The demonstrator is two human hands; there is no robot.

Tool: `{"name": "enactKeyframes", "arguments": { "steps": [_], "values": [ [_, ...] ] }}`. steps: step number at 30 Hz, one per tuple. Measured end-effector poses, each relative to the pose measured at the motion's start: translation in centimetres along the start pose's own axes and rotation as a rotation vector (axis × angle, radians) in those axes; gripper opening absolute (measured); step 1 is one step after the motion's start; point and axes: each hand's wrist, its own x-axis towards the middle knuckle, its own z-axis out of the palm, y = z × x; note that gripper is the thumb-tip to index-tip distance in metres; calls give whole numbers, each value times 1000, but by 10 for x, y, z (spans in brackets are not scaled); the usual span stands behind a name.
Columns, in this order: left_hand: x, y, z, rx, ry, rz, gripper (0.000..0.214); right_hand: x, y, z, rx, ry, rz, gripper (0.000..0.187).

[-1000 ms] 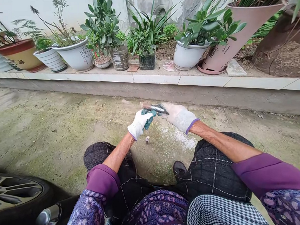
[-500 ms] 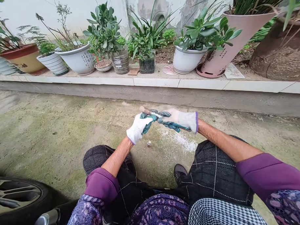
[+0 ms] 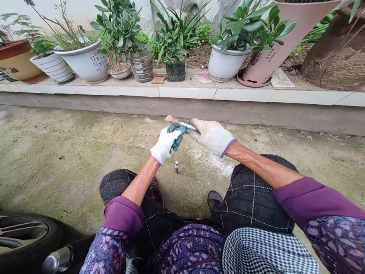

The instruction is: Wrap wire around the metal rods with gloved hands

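Note:
A wooden stick (image 3: 171,119) with a pale, shiny thread-like winding (image 3: 188,125) round its middle is held in front of me above the ground. My left hand (image 3: 169,139), in a white glove with green coated fingers, is closed round it from below, near the winding's left end. Over the stick's right end lies my right hand (image 3: 211,135), also gloved, its back turned up and its fingers mostly hidden; it appears closed on the stick. A small upright peg-like piece (image 3: 176,167) with a pale top stands on the ground below my hands.
White powder or crumbs (image 3: 216,162) lie scattered on the concrete ground (image 3: 74,149). Beyond is a low tiled ledge (image 3: 184,92) with several potted plants, among them a white pot (image 3: 228,62). A car wheel (image 3: 14,237) is at lower left, near a metal flask-like object (image 3: 57,260).
My right hand has turned from side-on to back up, covering the stick's right end. Both hands and the stick sit slightly higher and further left in view, while the camera has also shifted.

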Motion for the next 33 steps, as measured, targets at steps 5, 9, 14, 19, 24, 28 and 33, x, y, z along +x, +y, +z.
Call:
{"name": "enactKeyframes", "arguments": {
  "steps": [5,9,14,19,24,28,33],
  "values": [
    [-10,5,-7,78,-1,60,25,1,6,0,478,-95,20,23],
    [-16,8,-7,91,7,73,23,-2,13,-2,1002,-328,77,28],
    [-17,7,-7,38,-114,-31,36,-3,27,-4,1284,-583,29,41],
    [-18,5,-12,-28,-237,-52,47,-6,33,-5,1328,-732,26,43],
    [-19,6,-14,-47,-321,-71,45,-7,29,-4,1316,-785,1,44],
    [-14,2,-11,-88,-224,-43,26,-3,20,-1,1061,-423,4,42],
    [-7,-5,-6,-149,-157,-23,33,2,13,0,553,-45,-23,31]
  ]
}}
